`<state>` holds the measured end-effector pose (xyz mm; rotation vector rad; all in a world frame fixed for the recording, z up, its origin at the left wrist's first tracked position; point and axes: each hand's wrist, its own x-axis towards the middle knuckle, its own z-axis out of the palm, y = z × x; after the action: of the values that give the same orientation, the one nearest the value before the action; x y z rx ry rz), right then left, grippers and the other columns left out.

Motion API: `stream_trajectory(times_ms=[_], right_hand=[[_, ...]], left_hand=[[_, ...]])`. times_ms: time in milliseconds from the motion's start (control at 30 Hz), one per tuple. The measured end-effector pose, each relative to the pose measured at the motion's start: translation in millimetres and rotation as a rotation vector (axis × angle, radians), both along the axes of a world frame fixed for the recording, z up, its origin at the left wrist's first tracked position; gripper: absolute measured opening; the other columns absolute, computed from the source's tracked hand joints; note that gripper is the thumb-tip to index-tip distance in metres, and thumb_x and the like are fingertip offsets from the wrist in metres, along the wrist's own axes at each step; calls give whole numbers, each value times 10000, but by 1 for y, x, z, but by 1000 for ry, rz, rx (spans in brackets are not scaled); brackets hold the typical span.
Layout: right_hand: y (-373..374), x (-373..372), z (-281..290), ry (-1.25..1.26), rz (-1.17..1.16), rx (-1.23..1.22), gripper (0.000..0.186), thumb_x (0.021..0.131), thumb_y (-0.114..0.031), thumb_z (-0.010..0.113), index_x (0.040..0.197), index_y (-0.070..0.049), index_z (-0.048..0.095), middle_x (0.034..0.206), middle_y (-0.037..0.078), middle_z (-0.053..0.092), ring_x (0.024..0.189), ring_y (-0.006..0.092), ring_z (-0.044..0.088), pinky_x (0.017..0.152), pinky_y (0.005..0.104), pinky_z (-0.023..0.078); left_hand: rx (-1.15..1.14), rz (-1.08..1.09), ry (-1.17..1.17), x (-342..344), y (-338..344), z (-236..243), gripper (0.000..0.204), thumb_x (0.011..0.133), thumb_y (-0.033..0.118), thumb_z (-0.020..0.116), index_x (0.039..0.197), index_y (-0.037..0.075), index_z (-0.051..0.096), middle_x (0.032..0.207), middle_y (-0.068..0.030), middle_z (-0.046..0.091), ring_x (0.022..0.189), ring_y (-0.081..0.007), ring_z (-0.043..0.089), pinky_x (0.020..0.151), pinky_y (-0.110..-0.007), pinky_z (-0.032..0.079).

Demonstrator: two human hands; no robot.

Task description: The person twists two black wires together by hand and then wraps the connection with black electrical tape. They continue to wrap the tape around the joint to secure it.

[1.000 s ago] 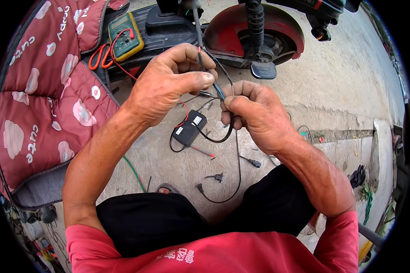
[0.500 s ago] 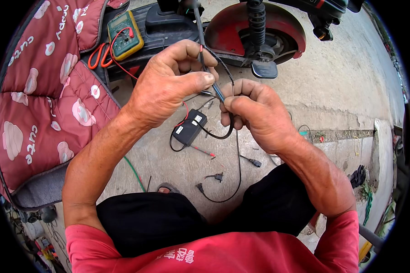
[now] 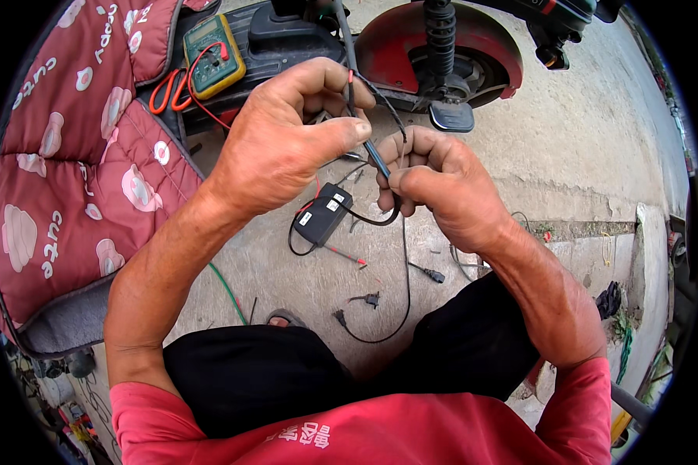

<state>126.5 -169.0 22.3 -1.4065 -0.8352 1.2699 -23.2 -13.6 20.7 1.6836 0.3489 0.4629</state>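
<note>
Both hands are raised in front of the scooter, holding a black cable (image 3: pixel 377 157) between them. My left hand (image 3: pixel 298 132) is closed round its upper stretch, thumb pressed along it, beside a small red band. Lower down, my right hand (image 3: pixel 434 174) pinches the same cable between thumb and forefinger. A thinner black wire (image 3: pixel 389 108) arcs from the left fingers to the right ones. From the right hand the cable loops down toward a black charger box (image 3: pixel 323 217) on the ground. The cable's far end below the right fingers is partly hidden.
A green and yellow multimeter (image 3: pixel 212 58) with red leads rests on the scooter's footboard. The red rear wheel cover (image 3: pixel 380 46) stands behind my hands. A quilted maroon cover (image 3: pixel 93 178) hangs at left. Plug leads (image 3: pixel 434 274) and a red-tipped probe (image 3: pixel 347 256) lie on the concrete.
Both hands have shifted slightly to the right with the cable. My right thumb sits a little lower, and the cable loop near the charger box has moved slightly.
</note>
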Motion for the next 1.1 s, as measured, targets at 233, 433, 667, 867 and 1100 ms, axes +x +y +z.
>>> stream_trajectory(times_ms=[233, 433, 667, 867, 1100], right_hand=[[1, -2, 0, -209, -17, -18, 129, 822, -58, 580, 906, 33, 617, 737, 27, 621, 635, 66, 558, 568, 242, 453], [-1, -2, -10, -307, -34, 46, 85, 814, -53, 582, 852, 20, 602, 700, 26, 605, 613, 67, 543, 545, 259, 444], [1, -5, -8, -178, -72, -28, 109, 812, -67, 601, 884, 14, 600, 715, 46, 626, 641, 86, 576, 563, 251, 453], [1, -8, -2, -118, -46, -55, 129, 807, -85, 612, 899, 4, 623, 733, 54, 641, 683, 90, 592, 627, 246, 469], [2, -2, -6, -75, -21, -50, 103, 809, -90, 617, 868, -6, 625, 750, 63, 655, 677, 99, 584, 629, 253, 465]], left_hand=[[73, -6, 11, 1, -7, 5, 225, 867, 63, 715, 1065, 29, 613, 960, -8, 624, 889, -69, 570, 802, -243, 483], [104, -20, 61, 2, -11, 8, 234, 865, 56, 717, 1070, 19, 611, 958, -9, 620, 872, -62, 563, 771, -226, 479], [104, -23, 60, 2, -10, 8, 240, 865, 65, 721, 1074, 16, 614, 953, -7, 619, 865, -62, 569, 765, -229, 488], [52, -24, 12, -2, -3, 2, 246, 863, 77, 731, 1074, 19, 619, 963, -11, 630, 879, -70, 583, 780, -239, 496], [78, -21, 29, -3, -4, 4, 246, 866, 76, 728, 1080, 24, 619, 975, -24, 644, 901, -86, 604, 813, -247, 510]])
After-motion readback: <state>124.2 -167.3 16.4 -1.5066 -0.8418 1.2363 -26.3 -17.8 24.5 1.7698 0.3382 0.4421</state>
